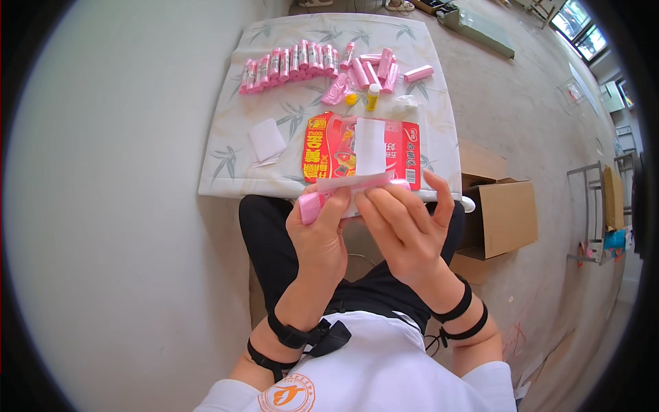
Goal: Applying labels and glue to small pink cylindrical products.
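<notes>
Near the table's front edge, my left hand (319,237) is closed around one end of a roll of pink plastic bags (311,208). My right hand (406,230) pinches the roll farther right, its index finger raised. Between them a white paper label (352,180) lies along the roll, partly standing up off it; my fingers hide much of both. Just beyond sits a flat red printed cardboard sheet (329,147) bearing another white paper strip (371,146). Behind the sheet, an uncapped yellow glue stick (373,97) stands upright beside its yellow cap (351,99).
A row of labelled pink rolls (288,63) lies at the back left, with loose pink rolls (386,65) to its right. White paper slips (266,140) rest at the left of the patterned tablecloth (230,130). An open cardboard box (506,216) stands on the floor at right.
</notes>
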Demonstrator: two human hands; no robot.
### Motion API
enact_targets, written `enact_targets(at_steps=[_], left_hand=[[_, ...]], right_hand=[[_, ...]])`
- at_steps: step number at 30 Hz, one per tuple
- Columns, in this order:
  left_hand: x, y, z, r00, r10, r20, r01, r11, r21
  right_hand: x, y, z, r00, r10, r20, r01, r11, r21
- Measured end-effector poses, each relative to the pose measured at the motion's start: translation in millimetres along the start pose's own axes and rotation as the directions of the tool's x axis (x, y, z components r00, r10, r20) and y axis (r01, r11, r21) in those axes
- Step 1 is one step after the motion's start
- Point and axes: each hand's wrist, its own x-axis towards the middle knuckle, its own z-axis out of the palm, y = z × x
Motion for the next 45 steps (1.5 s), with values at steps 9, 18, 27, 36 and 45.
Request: enact_targets(at_steps=[9, 18, 27, 36, 45], left_hand=[[-13.9, 11.2, 1.8, 0.976, 0.055, 0.211, -0.074, 0.994, 0.083], [-17.1, 28.0, -4.6, 0.922, -0.068, 0.381, -0.069, 0.940, 0.334], [-15.7, 49.1, -3.1, 0.824, -0.362, 0.436, 0.196, 0.904, 0.381], [-22.2, 39.5, -3.9, 0.830, -0.223, 0.511, 0.168, 0.974, 0.152], [-24.6, 39.9, -8.3, 0.878, -0.348, 0.329, 0.347, 0.936, 0.063]], right_hand=[[-0.2, 18.3, -29.8, 0.387, 0.443, 0.809, -0.721, -0.401, 0.565], [-6.1, 7.0, -39.5, 0.327, 0.408, 0.853, -0.600, -0.608, 0.520], [-7.9, 2.8, -48.4, 0.351, 0.404, 0.844, -0.607, -0.589, 0.534], [-13.2, -3.0, -46.6, 0.454, 0.478, 0.752, -0.564, -0.499, 0.658], [-12.1, -5.9, -44.3, 0.278, 0.421, 0.864, -0.594, -0.632, 0.499]])
